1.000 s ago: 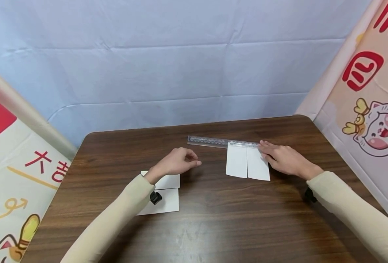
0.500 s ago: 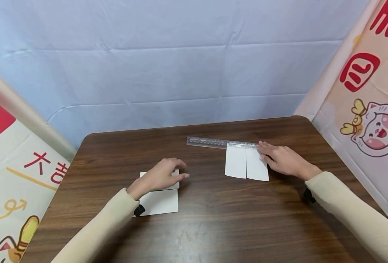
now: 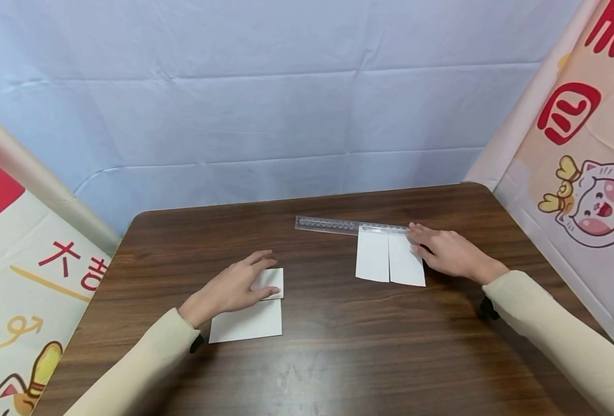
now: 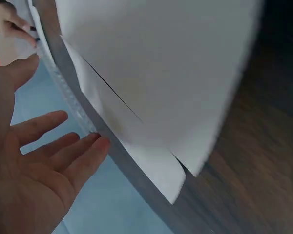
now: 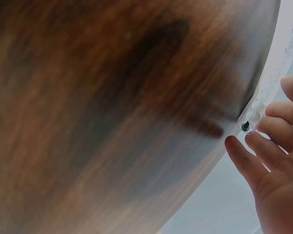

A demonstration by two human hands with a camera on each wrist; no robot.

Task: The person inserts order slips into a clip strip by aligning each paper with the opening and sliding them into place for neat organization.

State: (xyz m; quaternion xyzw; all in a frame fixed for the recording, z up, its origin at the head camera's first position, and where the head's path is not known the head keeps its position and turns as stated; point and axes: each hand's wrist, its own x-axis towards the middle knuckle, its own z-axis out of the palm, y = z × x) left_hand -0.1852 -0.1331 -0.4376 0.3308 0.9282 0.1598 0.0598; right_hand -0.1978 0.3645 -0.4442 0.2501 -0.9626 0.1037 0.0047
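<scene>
My left hand (image 3: 229,286) hovers low over two white paper pieces on the left, its fingers spread and fairly straight. It covers much of the upper piece (image 3: 272,280); the lower piece (image 3: 246,321) shows below the hand. In the left wrist view the palm and fingers (image 4: 85,161) hold nothing, beside the paper (image 4: 161,63). With extended fingers, my right hand (image 3: 449,251) rests on the right end of a clear ruler (image 3: 327,225). That ruler lies across the top edges of two side-by-side white paper pieces (image 3: 372,254). The right wrist view shows these fingers (image 5: 241,158) at the ruler's end.
Everything lies on a dark wooden table (image 3: 338,358) with rounded far corners. A pale blue cloth backdrop (image 3: 286,115) hangs behind it. Printed banners stand at the left (image 3: 31,277) and the right (image 3: 592,144).
My left hand has moved left and toward me, from beside the ruler to over the left paper pieces, its fingers spreading. The right hand stays on the ruler.
</scene>
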